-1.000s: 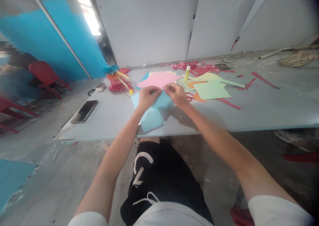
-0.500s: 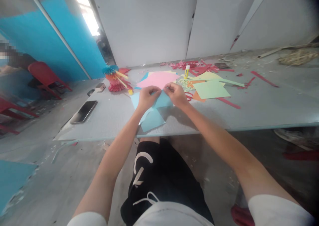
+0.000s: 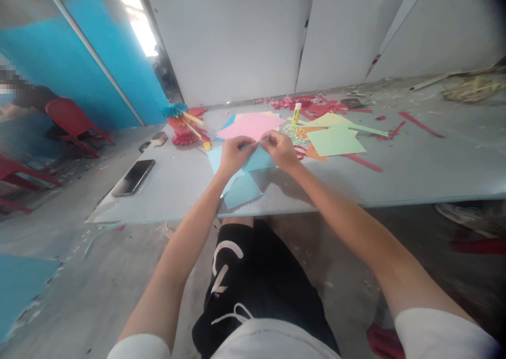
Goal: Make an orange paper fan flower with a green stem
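Two hands work at the near middle of the grey tabletop (image 3: 415, 164). The left hand (image 3: 233, 156) and the right hand (image 3: 280, 149) each pinch, fingers closed, the top edge of one light blue paper (image 3: 259, 161), which lies flat near the front edge. Just beyond it lies one pink sheet (image 3: 251, 125). To the right lie one green sheet (image 3: 336, 142) and one glue stick (image 3: 297, 114). One phone (image 3: 133, 177) lies well apart on the left.

We list bare table (image 3: 415, 169) at near right, and between phone (image 3: 133, 177) and blue paper (image 3: 242, 189). Obstacles behind: paper lantern (image 3: 184, 126), glue stick (image 3: 296, 114), green sheet (image 3: 336, 141), red strip (image 3: 362, 163).
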Tool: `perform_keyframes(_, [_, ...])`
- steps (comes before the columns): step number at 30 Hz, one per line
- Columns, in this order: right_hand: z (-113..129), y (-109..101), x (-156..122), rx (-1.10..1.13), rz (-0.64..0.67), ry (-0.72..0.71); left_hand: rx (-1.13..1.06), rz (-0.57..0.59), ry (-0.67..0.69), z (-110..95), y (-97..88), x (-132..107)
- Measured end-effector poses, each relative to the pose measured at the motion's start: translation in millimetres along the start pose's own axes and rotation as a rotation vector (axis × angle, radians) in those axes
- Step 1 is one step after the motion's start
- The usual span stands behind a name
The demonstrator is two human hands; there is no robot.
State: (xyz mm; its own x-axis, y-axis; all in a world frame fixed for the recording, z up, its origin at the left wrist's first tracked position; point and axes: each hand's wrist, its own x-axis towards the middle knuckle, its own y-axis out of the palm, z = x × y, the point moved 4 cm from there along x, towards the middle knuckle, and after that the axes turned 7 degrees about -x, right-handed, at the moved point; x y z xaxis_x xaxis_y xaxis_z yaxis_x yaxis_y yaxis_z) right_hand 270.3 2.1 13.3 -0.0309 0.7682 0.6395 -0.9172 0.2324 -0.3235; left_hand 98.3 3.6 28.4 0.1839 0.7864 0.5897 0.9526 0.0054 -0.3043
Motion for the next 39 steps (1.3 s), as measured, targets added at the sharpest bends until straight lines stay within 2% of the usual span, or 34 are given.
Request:
perform_keyframes(4, [-1.6,-1.6,-0.2,-0.027,-0.046,-0.006,-0.018,-0.009,0.002,2.0,-1.0,1.2])
perform_keyframes(11, [4.4,-1.2,0.2,-0.002,-0.020,-0.038,0.003,0.008,0.014,2.2,-1.6,0.4])
perform_keyframes(19, [-1.4,-5.9,1.8,-0.020,-0.103,-0.010,0.035,0.006,0.031,3.8,-3.5,1.7])
perform_keyframes(27, [1.1,-5.7,2.2,0.003,-0.076,-0.048,0.034,-0.004,0.020,4.0,-5.0,1.3])
perform_keyframes(31, [3.5,-6.8,2.1,0.002,-0.052,-0.028,0.040,0.005,0.031,0.8,-4.5,1.1])
perform_keyframes(39, [2.3,-8.9,3.9,-0.007,-0.092,0.043,0.084,-0.019,0.050,4.9,-5.3,4.7])
